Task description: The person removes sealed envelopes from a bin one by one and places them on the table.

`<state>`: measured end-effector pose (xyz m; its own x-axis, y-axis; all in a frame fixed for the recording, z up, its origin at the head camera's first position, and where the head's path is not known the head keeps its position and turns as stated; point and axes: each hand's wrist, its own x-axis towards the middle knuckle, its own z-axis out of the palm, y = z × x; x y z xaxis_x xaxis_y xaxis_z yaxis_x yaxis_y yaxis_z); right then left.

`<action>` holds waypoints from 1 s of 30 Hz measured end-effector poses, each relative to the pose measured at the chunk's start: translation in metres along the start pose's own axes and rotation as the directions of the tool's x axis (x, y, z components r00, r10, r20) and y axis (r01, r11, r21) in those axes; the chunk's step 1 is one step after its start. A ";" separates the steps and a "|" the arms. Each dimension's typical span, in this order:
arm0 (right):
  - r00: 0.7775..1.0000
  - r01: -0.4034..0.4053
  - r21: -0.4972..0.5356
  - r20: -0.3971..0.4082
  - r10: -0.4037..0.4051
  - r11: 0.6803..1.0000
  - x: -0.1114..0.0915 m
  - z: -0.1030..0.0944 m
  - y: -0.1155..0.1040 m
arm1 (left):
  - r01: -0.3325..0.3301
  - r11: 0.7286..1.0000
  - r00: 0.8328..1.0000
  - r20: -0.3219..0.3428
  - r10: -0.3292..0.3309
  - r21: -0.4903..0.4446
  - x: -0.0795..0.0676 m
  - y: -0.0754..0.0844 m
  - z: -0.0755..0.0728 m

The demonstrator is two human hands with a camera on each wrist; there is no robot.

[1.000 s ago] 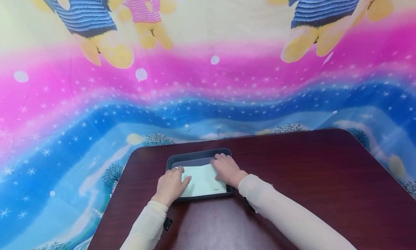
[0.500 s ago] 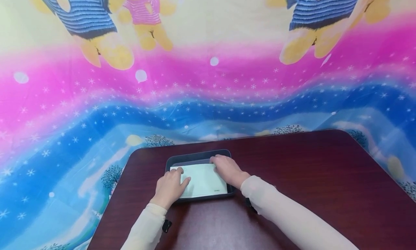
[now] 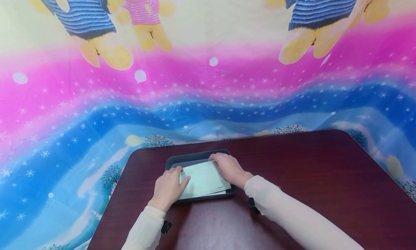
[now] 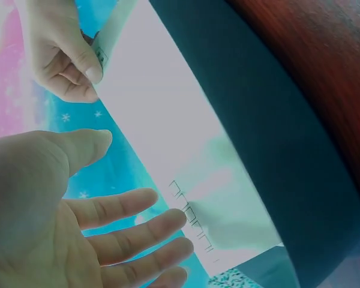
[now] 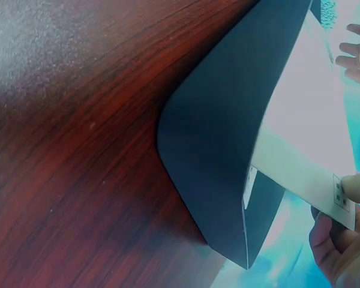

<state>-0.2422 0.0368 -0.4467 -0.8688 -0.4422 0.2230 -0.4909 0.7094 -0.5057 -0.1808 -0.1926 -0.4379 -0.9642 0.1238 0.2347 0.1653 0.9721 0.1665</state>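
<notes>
A pale envelope with a row of postcode boxes and a printed stamp square lies tilted over a dark grey tray. My right hand pinches its far right corner between thumb and fingers; the right wrist view shows the thumb on the stamp square of the envelope. That corner is lifted above the tray wall. At the left end, my left hand has its fingers spread and fairly straight; in the left wrist view its fingertips are right at the edge by the boxes. Under the envelope, another white paper edge shows inside the tray.
The tray sits on a dark red-brown wooden table with rounded corners, near its far left side. Behind the table hangs a colourful cloth printed with bears and snowflakes. Both arms wear pale sleeves and dark wrist cameras.
The envelope's right end has risen and swung slightly to the right, showing paper beneath it. My right hand has shifted a little with it. My left hand has hardly moved.
</notes>
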 end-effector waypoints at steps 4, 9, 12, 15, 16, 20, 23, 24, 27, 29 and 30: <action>0.999 -0.035 0.066 -0.009 0.036 0.997 -0.001 -0.005 -0.001 | -0.005 1.000 1.000 -0.003 0.005 0.003 -0.001 0.003 -0.004; 0.996 -0.084 0.149 -0.012 0.087 0.985 -0.002 -0.010 0.001 | -0.011 1.000 1.000 -0.018 0.011 0.023 -0.002 0.005 -0.011; 0.993 -0.110 0.173 -0.017 0.115 0.979 -0.001 -0.013 0.004 | -0.011 1.000 1.000 -0.025 0.012 0.025 -0.004 0.007 -0.014; 0.991 -0.129 0.182 -0.022 0.135 0.975 0.000 -0.017 0.007 | -0.017 1.000 0.999 -0.029 0.018 0.019 -0.005 0.009 -0.016; 0.990 -0.132 0.182 -0.026 0.139 0.974 0.001 -0.018 0.009 | -0.019 1.000 0.999 -0.030 0.019 0.019 -0.005 0.009 -0.017; 0.988 -0.138 0.192 -0.038 0.148 0.972 0.001 -0.023 0.015 | -0.033 0.999 0.999 -0.035 0.034 0.018 -0.005 0.011 -0.019; 0.987 -0.145 0.209 -0.040 0.157 0.967 -0.001 -0.027 0.022 | -0.038 0.999 0.999 -0.034 0.039 0.010 -0.005 0.013 -0.020; 0.986 -0.149 0.214 -0.040 0.161 0.965 -0.002 -0.029 0.024 | -0.038 0.999 0.999 -0.031 0.038 0.007 -0.005 0.014 -0.020; 0.985 -0.158 0.227 -0.039 0.171 0.961 -0.006 -0.034 0.030 | -0.034 0.999 0.999 -0.025 0.034 -0.006 -0.005 0.016 -0.022; 0.983 -0.164 0.236 -0.036 0.178 0.958 -0.008 -0.037 0.034 | -0.034 0.999 0.999 -0.023 0.034 -0.009 -0.004 0.017 -0.022; 0.983 -0.166 0.241 -0.036 0.180 0.956 -0.009 -0.039 0.035 | -0.033 0.999 0.999 -0.022 0.033 -0.010 -0.004 0.018 -0.022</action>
<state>-0.2540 0.0875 -0.4340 -0.9446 -0.2876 0.1584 -0.3096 0.6194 -0.7215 -0.1688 -0.1798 -0.4146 -0.9535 0.1510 0.2608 0.1989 0.9655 0.1682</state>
